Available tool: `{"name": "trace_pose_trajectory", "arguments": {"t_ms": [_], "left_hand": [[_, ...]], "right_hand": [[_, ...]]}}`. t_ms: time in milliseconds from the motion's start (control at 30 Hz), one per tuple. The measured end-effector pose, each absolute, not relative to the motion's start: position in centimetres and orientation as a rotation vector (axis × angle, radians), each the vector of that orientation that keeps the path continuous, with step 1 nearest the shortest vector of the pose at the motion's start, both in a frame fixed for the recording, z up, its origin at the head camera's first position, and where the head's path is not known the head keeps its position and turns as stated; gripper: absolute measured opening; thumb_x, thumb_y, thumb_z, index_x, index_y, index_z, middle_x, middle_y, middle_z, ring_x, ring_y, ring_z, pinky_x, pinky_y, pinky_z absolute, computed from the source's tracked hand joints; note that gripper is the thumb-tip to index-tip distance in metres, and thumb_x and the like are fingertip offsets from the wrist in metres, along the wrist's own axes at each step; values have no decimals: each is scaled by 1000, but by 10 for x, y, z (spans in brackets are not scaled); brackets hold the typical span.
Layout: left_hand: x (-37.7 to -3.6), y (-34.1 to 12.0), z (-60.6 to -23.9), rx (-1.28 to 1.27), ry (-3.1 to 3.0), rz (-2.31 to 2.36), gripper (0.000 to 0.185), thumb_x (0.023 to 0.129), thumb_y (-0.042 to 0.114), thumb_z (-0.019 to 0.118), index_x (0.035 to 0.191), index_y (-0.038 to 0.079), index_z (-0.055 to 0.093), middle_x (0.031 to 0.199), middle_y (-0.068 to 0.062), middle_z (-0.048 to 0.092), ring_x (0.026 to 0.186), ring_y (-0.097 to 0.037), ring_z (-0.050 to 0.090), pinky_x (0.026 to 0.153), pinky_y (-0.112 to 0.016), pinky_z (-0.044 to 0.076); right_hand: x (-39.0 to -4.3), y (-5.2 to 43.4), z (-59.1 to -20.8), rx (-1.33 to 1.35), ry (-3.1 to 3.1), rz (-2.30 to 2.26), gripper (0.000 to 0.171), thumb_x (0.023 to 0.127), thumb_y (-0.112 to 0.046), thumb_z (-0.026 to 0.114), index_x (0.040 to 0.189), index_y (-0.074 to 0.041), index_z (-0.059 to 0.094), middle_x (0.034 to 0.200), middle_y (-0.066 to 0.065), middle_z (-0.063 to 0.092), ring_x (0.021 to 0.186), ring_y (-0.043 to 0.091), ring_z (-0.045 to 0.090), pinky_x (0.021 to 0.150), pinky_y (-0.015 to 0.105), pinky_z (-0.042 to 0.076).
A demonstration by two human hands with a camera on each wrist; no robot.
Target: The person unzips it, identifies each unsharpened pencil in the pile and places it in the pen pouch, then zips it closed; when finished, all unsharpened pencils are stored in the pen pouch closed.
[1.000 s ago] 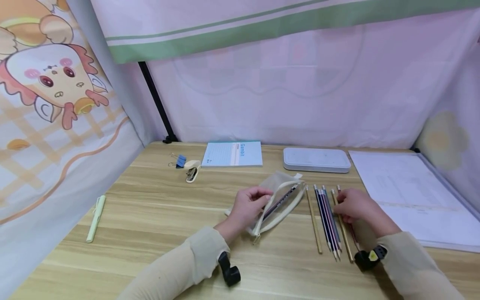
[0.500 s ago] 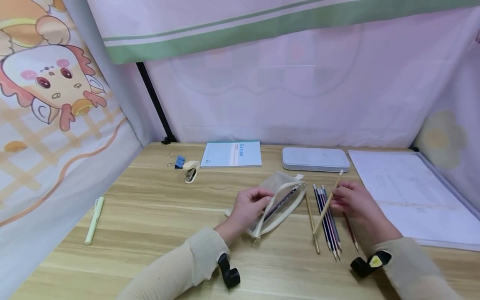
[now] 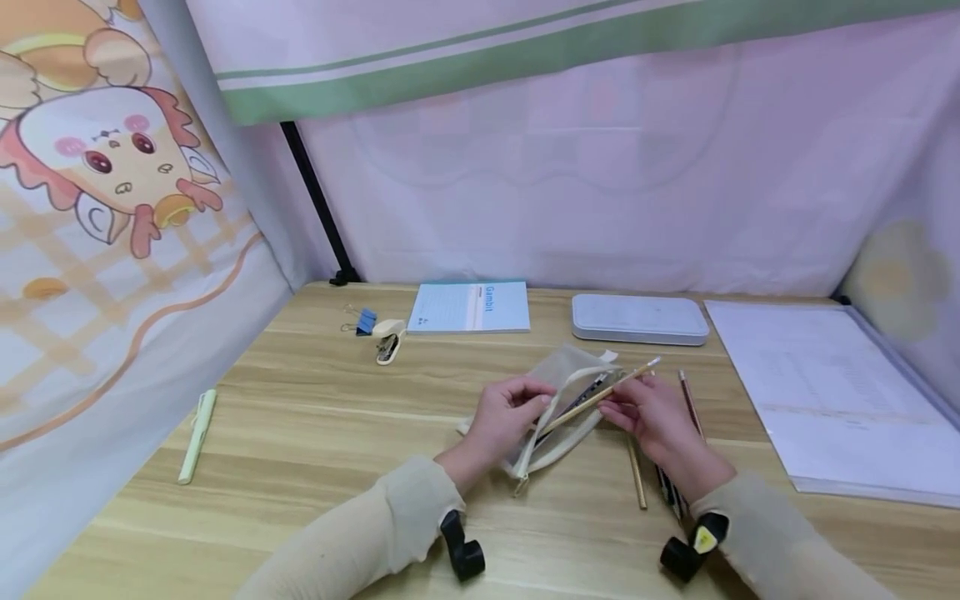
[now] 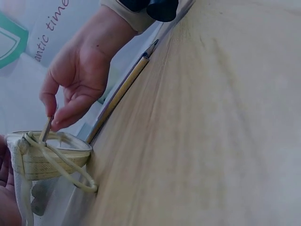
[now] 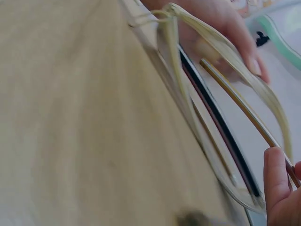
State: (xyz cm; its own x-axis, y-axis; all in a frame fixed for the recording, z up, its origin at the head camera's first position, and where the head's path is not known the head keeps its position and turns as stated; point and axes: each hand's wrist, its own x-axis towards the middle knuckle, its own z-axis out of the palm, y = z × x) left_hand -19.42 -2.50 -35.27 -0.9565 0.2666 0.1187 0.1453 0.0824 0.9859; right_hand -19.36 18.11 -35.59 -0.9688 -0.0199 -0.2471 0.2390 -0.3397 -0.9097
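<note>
Right hand: pinches gold pencil at mid-shaft, tilted, tip inside the pouch mouth.
Left hand: fingers curled on mesh pouch rim, holding it open on the desk.
Inside pouch: dark pencil already lying along the bottom.
Beside right hand: loose pencils on the desk.

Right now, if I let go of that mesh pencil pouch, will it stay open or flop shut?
The pouch would probably sag shut: its thin mesh wall looks soft, and its mouth is only held apart by the left hand. It also looks light, so the gold pencil in the right hand might push it along the table.
</note>
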Motion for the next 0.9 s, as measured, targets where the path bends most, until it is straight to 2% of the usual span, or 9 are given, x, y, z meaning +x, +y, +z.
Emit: {"name": "trace_pose_trajectory", "arguments": {"t_ms": [300, 433, 633, 900], "left_hand": [[-187, -26, -344, 435, 2240, 2040, 14, 84, -1, 60, 96, -6, 66, 88, -16, 66, 67, -6, 53, 59, -16, 48], [-188, -26, -343, 453, 2254, 2040, 14, 84, -2, 60, 96, -7, 66, 91, -18, 66, 68, -6, 53, 60, -15, 46], [-186, -27, -342, 460, 2258, 2062, 14, 84, -3, 60, 96, -8, 65, 89, -20, 65, 68, -5, 52, 60, -14, 46], [-199, -24, -363, 485, 2208, 2096, 14, 84, -3, 61, 96, -7, 66, 88, -20, 65, 66, -6, 54, 57, -14, 47]], "right_hand": [[-191, 156, -367, 325, 1718, -2354, 19, 92, -2, 42, 110, 2, 40, 72, 2, 64, 66, 10, 65, 67, 22, 54], [-191, 151, -371, 302, 1734, -2306, 23, 93, -3, 41, 113, 7, 42, 73, 2, 65, 69, 10, 65, 69, 21, 54], [-193, 152, -373, 262, 1791, -2248, 22, 93, -2, 45, 110, 12, 45, 73, 3, 65, 69, 10, 66, 69, 20, 54], [-196, 152, -373, 232, 1840, -2194, 25, 91, 1, 48, 112, 16, 44, 73, 3, 63, 69, 9, 64, 70, 20, 54]]}}
